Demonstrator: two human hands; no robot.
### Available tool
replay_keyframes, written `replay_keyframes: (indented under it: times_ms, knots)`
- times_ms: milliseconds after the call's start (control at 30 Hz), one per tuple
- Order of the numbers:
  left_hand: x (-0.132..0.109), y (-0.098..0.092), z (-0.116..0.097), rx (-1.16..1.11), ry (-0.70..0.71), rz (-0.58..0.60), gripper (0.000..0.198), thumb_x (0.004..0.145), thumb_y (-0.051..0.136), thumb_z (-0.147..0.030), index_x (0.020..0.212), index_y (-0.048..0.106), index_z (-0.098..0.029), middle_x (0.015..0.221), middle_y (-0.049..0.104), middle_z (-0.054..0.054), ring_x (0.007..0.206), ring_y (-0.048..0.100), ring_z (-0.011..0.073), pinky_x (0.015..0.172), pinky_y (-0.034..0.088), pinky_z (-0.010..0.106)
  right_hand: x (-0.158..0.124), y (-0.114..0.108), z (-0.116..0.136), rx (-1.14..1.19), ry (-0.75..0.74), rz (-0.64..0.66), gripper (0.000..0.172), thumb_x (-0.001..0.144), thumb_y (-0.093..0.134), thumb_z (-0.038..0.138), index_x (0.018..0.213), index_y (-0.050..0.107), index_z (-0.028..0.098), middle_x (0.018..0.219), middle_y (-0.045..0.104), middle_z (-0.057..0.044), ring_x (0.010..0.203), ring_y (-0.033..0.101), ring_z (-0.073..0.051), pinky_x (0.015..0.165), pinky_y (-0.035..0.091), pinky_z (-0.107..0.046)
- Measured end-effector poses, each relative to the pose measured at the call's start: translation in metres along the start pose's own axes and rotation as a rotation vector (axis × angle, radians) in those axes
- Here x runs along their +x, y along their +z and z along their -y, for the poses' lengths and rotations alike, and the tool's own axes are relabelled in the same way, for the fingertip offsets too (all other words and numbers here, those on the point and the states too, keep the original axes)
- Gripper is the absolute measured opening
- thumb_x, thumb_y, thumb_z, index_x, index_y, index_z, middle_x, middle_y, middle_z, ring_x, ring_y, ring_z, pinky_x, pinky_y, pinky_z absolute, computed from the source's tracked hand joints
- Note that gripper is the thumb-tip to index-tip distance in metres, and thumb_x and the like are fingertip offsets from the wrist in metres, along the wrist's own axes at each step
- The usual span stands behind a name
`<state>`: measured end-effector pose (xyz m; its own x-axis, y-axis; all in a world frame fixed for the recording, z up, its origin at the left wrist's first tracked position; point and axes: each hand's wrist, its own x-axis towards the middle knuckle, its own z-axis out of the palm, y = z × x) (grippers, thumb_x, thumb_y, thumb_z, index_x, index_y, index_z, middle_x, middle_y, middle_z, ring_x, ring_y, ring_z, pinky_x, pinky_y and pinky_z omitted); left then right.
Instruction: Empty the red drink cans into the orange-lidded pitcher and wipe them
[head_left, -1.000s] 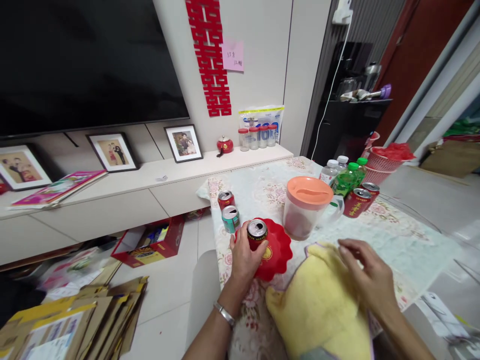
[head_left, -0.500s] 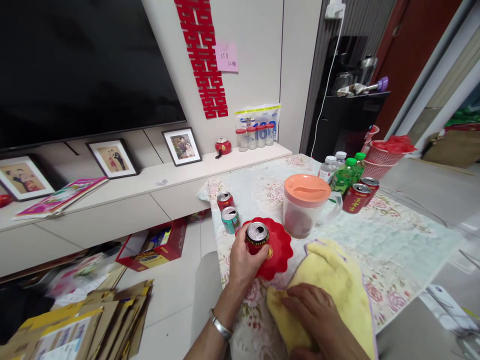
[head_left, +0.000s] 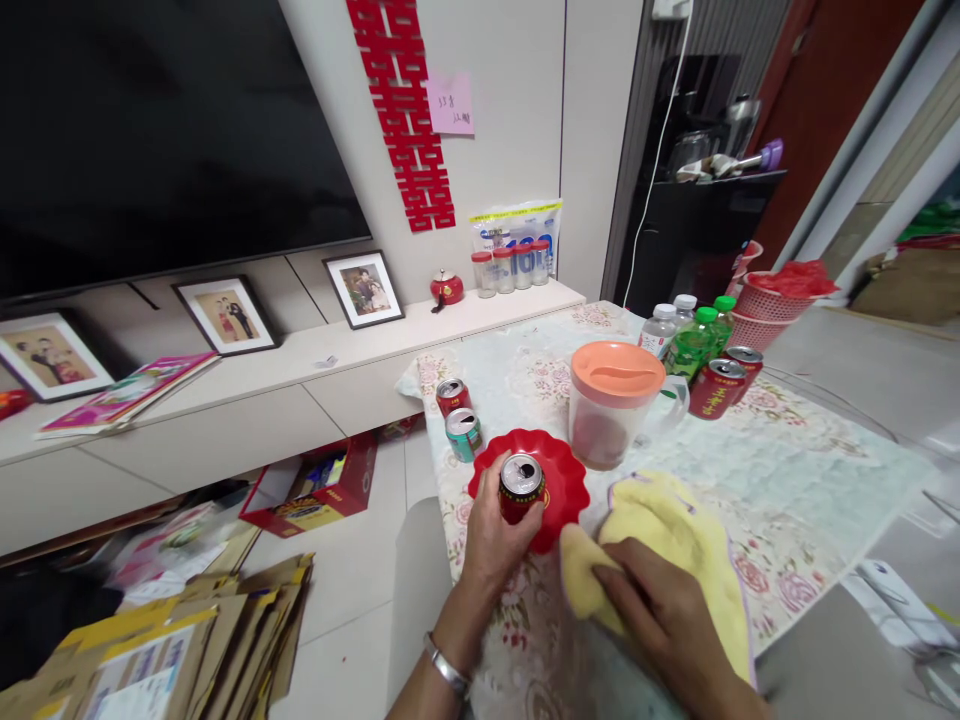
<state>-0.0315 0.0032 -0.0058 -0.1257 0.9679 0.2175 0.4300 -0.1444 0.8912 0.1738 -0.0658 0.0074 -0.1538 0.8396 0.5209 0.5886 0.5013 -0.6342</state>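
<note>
My left hand (head_left: 499, 530) is wrapped round a dark red drink can (head_left: 522, 487) with an opened top, held over a red scalloped plate (head_left: 566, 485). A silver bangle circles that wrist. My right hand (head_left: 660, 605) pinches a corner of a yellow cloth (head_left: 675, 520) between thumb and fingers, lifting it off the table; the rest of the cloth lies spread to the right. A pitcher (head_left: 609, 425) with an orange lid stands behind the plate and cloth. To the plate's left are a teal can (head_left: 463, 437) and a red can (head_left: 452, 397), both opened.
On the flowered tablecloth (head_left: 787, 480), several bottles (head_left: 691, 352) and two red cans (head_left: 718, 390) stand at the back right. Red-lidded jars (head_left: 504, 272) and picture frames (head_left: 364, 290) line the low cabinet. Flattened cardboard (head_left: 202, 640) and a red box (head_left: 319, 490) lie on the floor.
My right hand has gone from resting flat on the yellow cloth to gripping its corner and raising it. The left hand still holds the can over the plate.
</note>
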Motion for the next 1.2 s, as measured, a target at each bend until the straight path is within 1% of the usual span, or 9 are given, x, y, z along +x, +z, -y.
replay_keyframes:
  times_ms: [100,167,267,400,500,667,867,1067,1200]
  knots:
    - [-0.001,0.004,0.004,-0.013,0.010,0.004,0.071,0.078,0.073,-0.031,0.145,0.052,-0.017,0.144,0.065,0.015,0.137,0.060,0.0314,0.120,0.045,0.052,0.021,-0.008,0.002,-0.074,-0.032,-0.153,0.008,0.101,0.059,0.029,0.101,0.067,0.027,0.079,0.074,0.001,0.064,0.071,-0.017,0.058,0.054,-0.027]
    - [-0.002,0.007,0.006,-0.019,0.024,0.002,0.069,0.079,0.074,-0.031,0.144,0.053,-0.019,0.143,0.065,0.014,0.136,0.060,0.0309,0.120,0.044,0.052,0.036,-0.010,0.004,-0.134,-0.060,-0.219,0.012,0.101,0.059,0.026,0.109,0.067,0.027,0.085,0.076,-0.002,0.070,0.074,-0.019,0.062,0.056,-0.029]
    - [-0.002,0.011,0.007,0.006,0.042,-0.018,0.064,0.082,0.074,-0.030,0.143,0.055,-0.021,0.140,0.067,0.012,0.133,0.062,0.0304,0.119,0.045,0.051,0.059,-0.005,0.008,-0.222,-0.107,-0.244,0.016,0.102,0.055,0.020,0.110,0.067,0.026,0.088,0.073,-0.005,0.076,0.074,-0.020,0.067,0.057,-0.031]
    - [-0.002,0.014,0.008,0.053,0.063,-0.041,0.065,0.081,0.076,-0.028,0.143,0.055,-0.020,0.140,0.068,0.013,0.135,0.061,0.0320,0.119,0.045,0.053,0.086,0.013,0.011,-0.363,-0.183,-0.227,0.021,0.102,0.051,0.013,0.106,0.070,0.021,0.088,0.070,-0.007,0.075,0.071,-0.018,0.065,0.053,-0.027]
    - [-0.002,0.014,0.009,0.058,0.081,-0.031,0.066,0.082,0.074,-0.027,0.144,0.053,-0.020,0.141,0.068,0.014,0.135,0.061,0.0319,0.120,0.044,0.054,0.102,0.027,0.011,-0.443,-0.246,-0.122,0.024,0.102,0.050,0.012,0.105,0.072,0.020,0.088,0.069,-0.007,0.075,0.067,-0.017,0.067,0.049,-0.027]
    - [-0.002,0.015,0.011,0.063,0.103,-0.030,0.063,0.084,0.073,-0.030,0.143,0.053,-0.019,0.139,0.067,0.014,0.134,0.062,0.0318,0.119,0.046,0.053,0.120,0.038,0.006,-0.519,-0.230,0.285,0.021,0.102,0.052,0.013,0.098,0.071,0.021,0.095,0.064,-0.006,0.076,0.061,-0.016,0.064,0.037,-0.026]
    - [-0.002,0.013,0.010,0.020,0.051,-0.004,0.066,0.086,0.073,-0.035,0.144,0.050,-0.016,0.141,0.065,0.016,0.135,0.060,0.0332,0.121,0.042,0.057,0.131,0.029,0.007,-0.573,-0.219,0.470,0.017,0.102,0.053,0.019,0.101,0.070,0.024,0.098,0.060,-0.004,0.065,0.051,-0.013,0.055,0.020,-0.029]
    - [-0.001,0.014,0.009,0.013,0.075,0.010,0.063,0.085,0.072,-0.033,0.143,0.051,-0.017,0.142,0.065,0.016,0.137,0.058,0.0346,0.122,0.037,0.062,0.139,0.017,0.034,-0.661,-0.091,0.646,0.024,0.099,0.049,0.012,0.107,0.070,0.019,0.105,0.064,-0.011,0.072,0.062,-0.018,0.054,0.014,-0.032]
    - [0.000,0.015,0.011,0.046,0.089,-0.006,0.064,0.084,0.072,-0.031,0.143,0.051,-0.018,0.143,0.065,0.016,0.138,0.057,0.0353,0.121,0.038,0.061,0.140,0.013,0.041,-0.636,-0.023,0.667,0.026,0.097,0.046,0.011,0.104,0.071,0.015,0.105,0.067,-0.015,0.071,0.065,-0.021,0.055,0.016,-0.033]
